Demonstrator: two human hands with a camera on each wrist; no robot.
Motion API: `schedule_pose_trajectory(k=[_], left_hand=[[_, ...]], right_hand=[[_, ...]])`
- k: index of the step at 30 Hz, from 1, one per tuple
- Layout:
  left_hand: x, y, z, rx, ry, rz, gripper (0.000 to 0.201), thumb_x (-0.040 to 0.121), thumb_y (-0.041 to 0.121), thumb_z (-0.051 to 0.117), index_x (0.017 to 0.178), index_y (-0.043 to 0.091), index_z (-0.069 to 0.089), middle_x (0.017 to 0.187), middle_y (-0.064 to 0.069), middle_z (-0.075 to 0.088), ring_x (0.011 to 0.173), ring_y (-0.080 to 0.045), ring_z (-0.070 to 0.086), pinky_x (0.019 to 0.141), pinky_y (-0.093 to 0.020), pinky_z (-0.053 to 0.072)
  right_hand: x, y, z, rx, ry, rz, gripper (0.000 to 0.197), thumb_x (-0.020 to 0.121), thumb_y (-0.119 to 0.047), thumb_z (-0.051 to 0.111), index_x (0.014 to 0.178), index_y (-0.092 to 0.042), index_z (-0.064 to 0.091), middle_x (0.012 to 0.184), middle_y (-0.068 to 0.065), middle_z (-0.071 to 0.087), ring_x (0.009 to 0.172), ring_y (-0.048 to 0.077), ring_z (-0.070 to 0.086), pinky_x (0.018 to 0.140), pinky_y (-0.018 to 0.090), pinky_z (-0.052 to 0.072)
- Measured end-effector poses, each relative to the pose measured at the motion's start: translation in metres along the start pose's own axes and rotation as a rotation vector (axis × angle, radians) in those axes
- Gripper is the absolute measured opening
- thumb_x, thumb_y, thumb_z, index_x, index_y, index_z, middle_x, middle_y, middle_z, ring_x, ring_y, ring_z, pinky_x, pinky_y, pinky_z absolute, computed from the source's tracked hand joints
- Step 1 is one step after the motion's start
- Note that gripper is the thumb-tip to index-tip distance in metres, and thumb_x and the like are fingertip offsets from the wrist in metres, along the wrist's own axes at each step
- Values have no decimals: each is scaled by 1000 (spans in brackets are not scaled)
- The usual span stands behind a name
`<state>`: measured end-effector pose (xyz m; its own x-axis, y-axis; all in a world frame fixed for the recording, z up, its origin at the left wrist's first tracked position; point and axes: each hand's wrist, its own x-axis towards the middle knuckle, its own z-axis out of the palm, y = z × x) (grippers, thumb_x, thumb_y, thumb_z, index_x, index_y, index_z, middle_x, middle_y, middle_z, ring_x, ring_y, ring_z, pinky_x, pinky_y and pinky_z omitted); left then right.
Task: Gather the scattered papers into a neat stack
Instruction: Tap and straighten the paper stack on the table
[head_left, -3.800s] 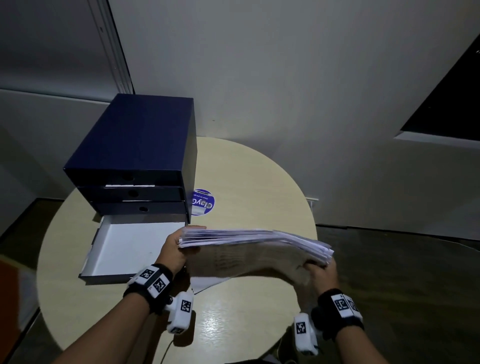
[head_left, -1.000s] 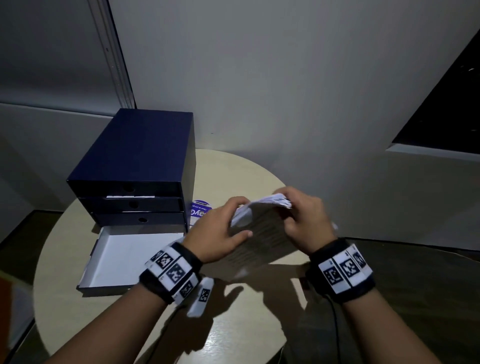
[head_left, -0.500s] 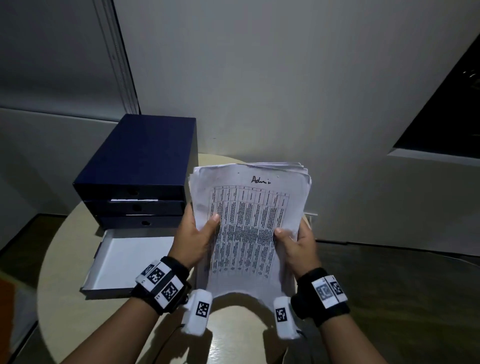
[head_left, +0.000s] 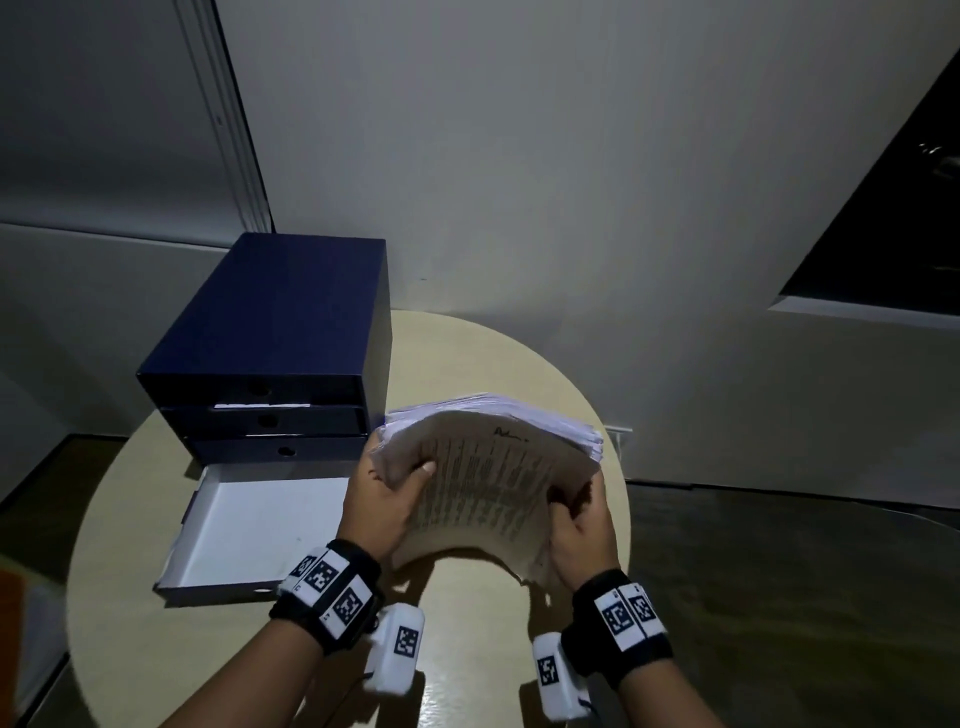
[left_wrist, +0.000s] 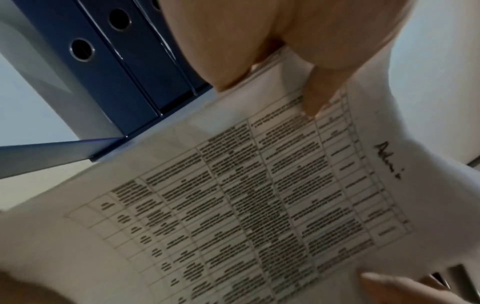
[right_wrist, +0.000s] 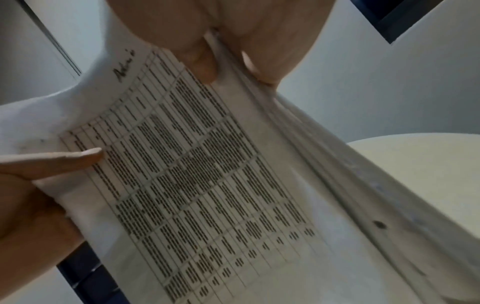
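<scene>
1. Both hands hold one thick stack of papers (head_left: 488, 467) up off the round bench (head_left: 519, 364), just to the right of the blue drawer box (head_left: 275, 332).
2. The left hand (head_left: 379, 504) grips the stack's left edge, thumb lying over the printed top sheet and fingers hidden behind the pile.
3. The right hand (head_left: 584, 525) grips the right edge, thumb curled onto the front and fingers wrapped round the back.
4. The stack bows between the two grips, its top edge tipped away from the person and its lower edge arched above the bench.
5. The top sheet carries a printed table with a short handwritten word near its upper margin; the print is too blurred to read.
6. From the right wrist, the sheet edges on that side look fanned and uneven.
7. The blue drawer box stands at the bench's left rear, its two upper drawers pushed in.
8. Its bottom drawer (head_left: 249, 530) is pulled out in front of it, showing a white inside, just left of the left hand.
</scene>
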<state>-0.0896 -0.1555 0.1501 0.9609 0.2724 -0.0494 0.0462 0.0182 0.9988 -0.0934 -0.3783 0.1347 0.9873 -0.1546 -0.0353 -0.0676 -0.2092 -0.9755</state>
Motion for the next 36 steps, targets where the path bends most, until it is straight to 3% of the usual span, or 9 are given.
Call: schedule_pose_trajectory(k=[8, 13, 18, 21, 24, 27, 30, 33, 36], left_hand=[[3, -25, -6, 40, -49, -115, 79, 59, 6, 57, 137, 12, 46, 110, -3, 65, 113, -29, 59, 95, -50, 50], [6, -28, -1, -21, -115, -61, 56, 83, 5, 58, 129, 35, 45, 108, 2, 68, 94, -3, 68, 78, -31, 54], [8, -24, 6, -46, -57, -34, 48, 92, 3, 61, 135, 16, 46, 111, 6, 67, 95, 6, 66, 98, -40, 51], [8, -19, 3, -108, -47, 10, 54, 80, 22, 73, 128, 25, 49, 110, 2, 70, 100, -9, 68, 95, -43, 54], [9, -11, -2, -141, -76, 105, 60, 70, 34, 77, 123, 28, 50, 111, 1, 70, 103, -17, 67, 90, -40, 55], [11, 2, -1, -133, -92, 200, 58, 68, 34, 76, 118, 24, 48, 101, 15, 69, 95, -9, 67, 83, -29, 56], [14, 6, 1, -165, -100, 231, 63, 68, 35, 75, 122, 19, 46, 101, 13, 67, 93, -9, 67, 79, -28, 56], [16, 9, 2, -209, -81, 244, 55, 73, 38, 73, 118, 18, 50, 99, 13, 67, 90, -10, 67, 74, -24, 55], [20, 11, 1, -238, -50, 242, 43, 78, 45, 70, 112, 24, 55, 108, -5, 59, 96, -23, 62, 78, -37, 52]], right_hand=[[-5, 21, 3, -28, -106, 99, 68, 89, 12, 47, 114, -48, 28, 119, -2, 56, 109, 15, 56, 98, 39, 46], [-5, 27, 4, -47, -94, 97, 54, 91, 6, 48, 124, -33, 31, 120, -10, 55, 108, 7, 56, 96, 40, 50], [-4, 25, 10, -86, -59, 79, 50, 98, -3, 43, 118, -47, 32, 121, 0, 62, 112, 24, 60, 101, 49, 49], [-3, 19, 5, -15, -57, 48, 68, 93, 5, 51, 107, -59, 34, 109, -10, 62, 104, 17, 60, 87, 31, 52], [-1, -4, 1, 108, -27, -62, 66, 87, -1, 68, 117, -48, 33, 111, -14, 56, 93, -8, 62, 71, 6, 49], [6, -29, 1, 182, 85, -237, 62, 74, -37, 76, 126, -34, 44, 120, -4, 58, 98, -3, 63, 75, 16, 55], [13, -43, 5, 211, 134, -254, 52, 71, -51, 74, 117, -32, 56, 115, -3, 63, 101, 12, 66, 78, 31, 59], [18, -50, 8, 194, 179, -273, 32, 77, -48, 74, 104, -36, 61, 105, -12, 66, 99, 16, 66, 85, 48, 58], [24, -56, 12, 224, 223, -336, 15, 86, -27, 74, 95, -30, 63, 102, -12, 69, 99, 16, 66, 88, 45, 57]])
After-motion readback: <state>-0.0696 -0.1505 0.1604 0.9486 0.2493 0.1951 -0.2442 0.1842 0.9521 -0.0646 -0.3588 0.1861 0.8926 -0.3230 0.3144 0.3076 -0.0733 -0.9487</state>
